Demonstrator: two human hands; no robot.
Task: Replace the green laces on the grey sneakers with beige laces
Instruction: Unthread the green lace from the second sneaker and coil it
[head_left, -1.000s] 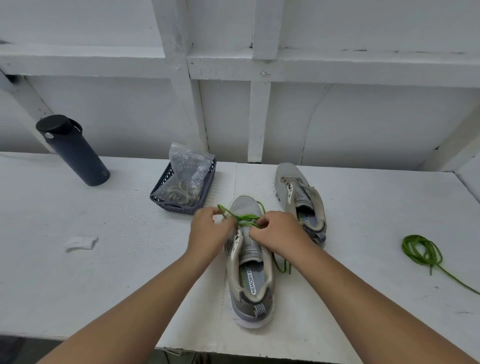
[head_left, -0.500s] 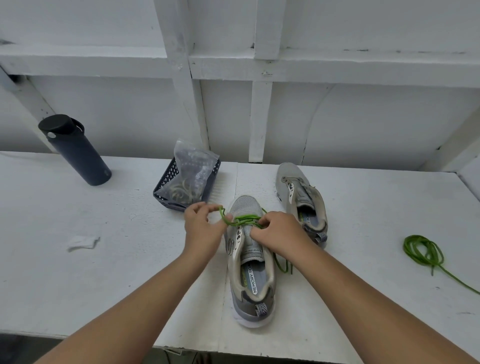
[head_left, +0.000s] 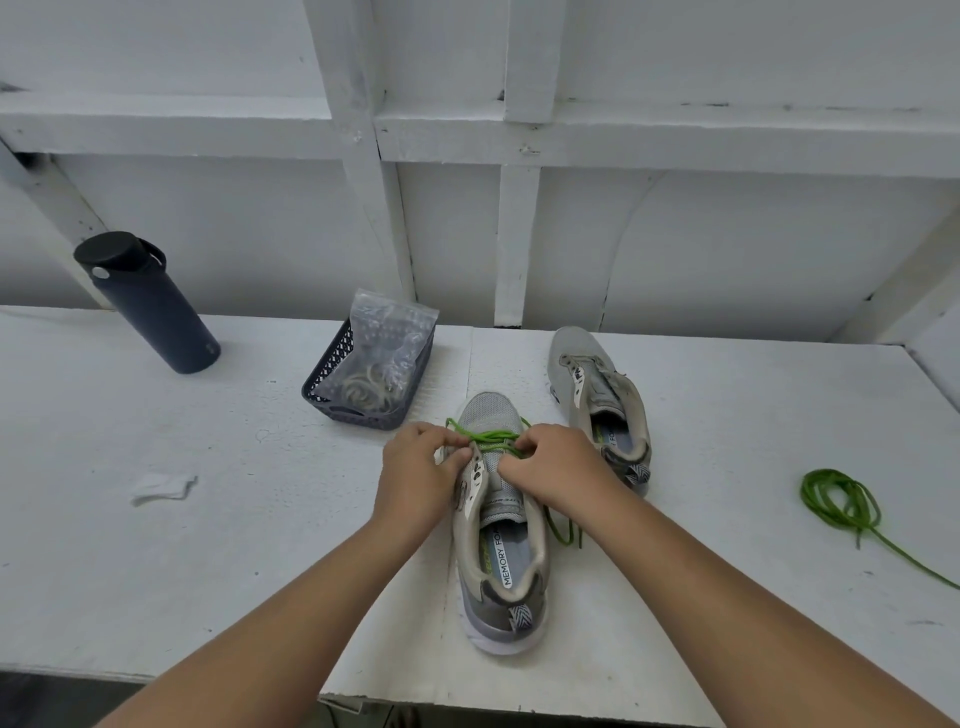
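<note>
Thin, limp green round-cord lace (head_left: 491, 441) on near grey mesh sneaker (head_left: 496, 525): left hand (head_left: 418, 480) and right hand (head_left: 558, 465) pinch it at the far eyelets, best gripped close to them.

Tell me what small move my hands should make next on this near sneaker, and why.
Probably pull the green lace out of the next eyelets. Both the left hand and right hand pinch it over the near sneaker, where only a few crossings remain near the toe. The far sneaker is already unlaced, its removed lace lying on the table.
</note>
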